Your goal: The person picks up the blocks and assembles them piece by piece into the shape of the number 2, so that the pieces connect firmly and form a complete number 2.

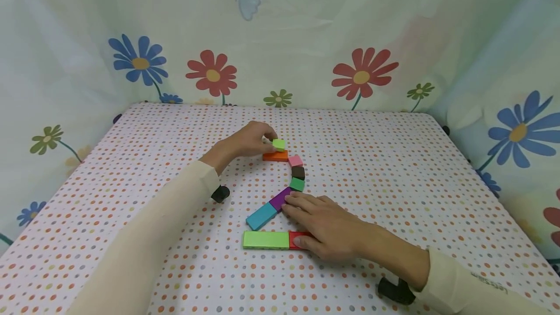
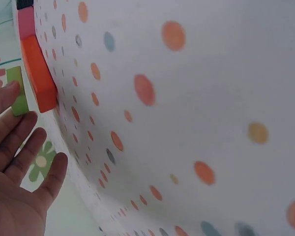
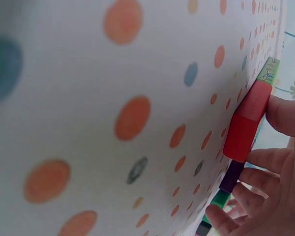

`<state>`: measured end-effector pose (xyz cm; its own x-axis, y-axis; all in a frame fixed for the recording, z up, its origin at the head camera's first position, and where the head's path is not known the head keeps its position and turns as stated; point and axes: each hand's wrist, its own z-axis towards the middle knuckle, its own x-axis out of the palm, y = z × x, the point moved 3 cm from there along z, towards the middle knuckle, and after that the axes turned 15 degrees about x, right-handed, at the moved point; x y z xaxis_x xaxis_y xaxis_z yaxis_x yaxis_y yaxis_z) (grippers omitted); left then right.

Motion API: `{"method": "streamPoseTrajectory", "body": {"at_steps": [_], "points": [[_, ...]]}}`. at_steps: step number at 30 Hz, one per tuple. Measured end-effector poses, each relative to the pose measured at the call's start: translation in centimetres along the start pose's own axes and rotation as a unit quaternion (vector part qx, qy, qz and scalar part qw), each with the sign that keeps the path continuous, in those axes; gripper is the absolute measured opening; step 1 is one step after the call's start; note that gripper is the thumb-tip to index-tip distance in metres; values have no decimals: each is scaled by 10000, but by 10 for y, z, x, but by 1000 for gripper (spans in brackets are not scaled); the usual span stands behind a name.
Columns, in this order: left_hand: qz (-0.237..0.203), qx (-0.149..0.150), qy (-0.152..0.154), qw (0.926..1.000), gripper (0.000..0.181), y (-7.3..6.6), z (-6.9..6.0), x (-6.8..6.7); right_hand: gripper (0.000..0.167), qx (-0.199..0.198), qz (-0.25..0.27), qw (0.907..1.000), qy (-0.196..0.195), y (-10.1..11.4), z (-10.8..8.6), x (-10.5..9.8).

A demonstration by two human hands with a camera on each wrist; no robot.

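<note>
My left hand (image 1: 251, 139) pinches a small light green block (image 1: 279, 145) between thumb and fingers, just above an orange block (image 1: 274, 156). In the left wrist view a gap shows between the light green block (image 2: 17, 91) and the orange block (image 2: 38, 73). My right hand (image 1: 330, 227) lies low over the near blocks with its fingers extended. Its thumb touches a red block (image 1: 299, 240), partly hidden by the hand, and its fingertips reach the purple block (image 1: 280, 199). A long light green block (image 1: 266, 240) adjoins the red one.
From the orange block, a pink block (image 1: 295, 161), a dark brown block (image 1: 298, 173) and a green block (image 1: 297, 184) curve toward the purple one. A blue block (image 1: 261, 216) continues that line. Dotted cloth (image 1: 372, 159) covers the table; a flowered curtain (image 1: 297, 23) hangs behind.
</note>
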<state>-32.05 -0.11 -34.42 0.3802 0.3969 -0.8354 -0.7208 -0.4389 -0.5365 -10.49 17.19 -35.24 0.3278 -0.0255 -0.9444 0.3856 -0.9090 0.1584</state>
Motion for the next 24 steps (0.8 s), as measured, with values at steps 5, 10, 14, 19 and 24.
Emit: {"method": "streamPoseTrajectory", "body": {"at_steps": [5, 10, 14, 19, 24], "points": [[-157, -136, -84, 9997, 32, 3, -6, -2, 67, -6, -38, 10000, -28, -1, 0, 0], [-233, -259, -152, 9993, 32, 6, -11, -3, 67, -65, -45, 9999, -85, -2, 0, 0], [-318, -369, -231, 9985, 33, 9, -15, -4, 67, -100, -56, 9998, -152, -3, 0, 1], [-428, -452, -367, 9974, 33, 14, -22, -7, 67, -108, -43, 9998, -180, -3, 0, 1], [-426, -451, -401, 9973, 33, 15, -30, -10, 66, -88, 42, 9999, -141, -3, 1, 2]]}}
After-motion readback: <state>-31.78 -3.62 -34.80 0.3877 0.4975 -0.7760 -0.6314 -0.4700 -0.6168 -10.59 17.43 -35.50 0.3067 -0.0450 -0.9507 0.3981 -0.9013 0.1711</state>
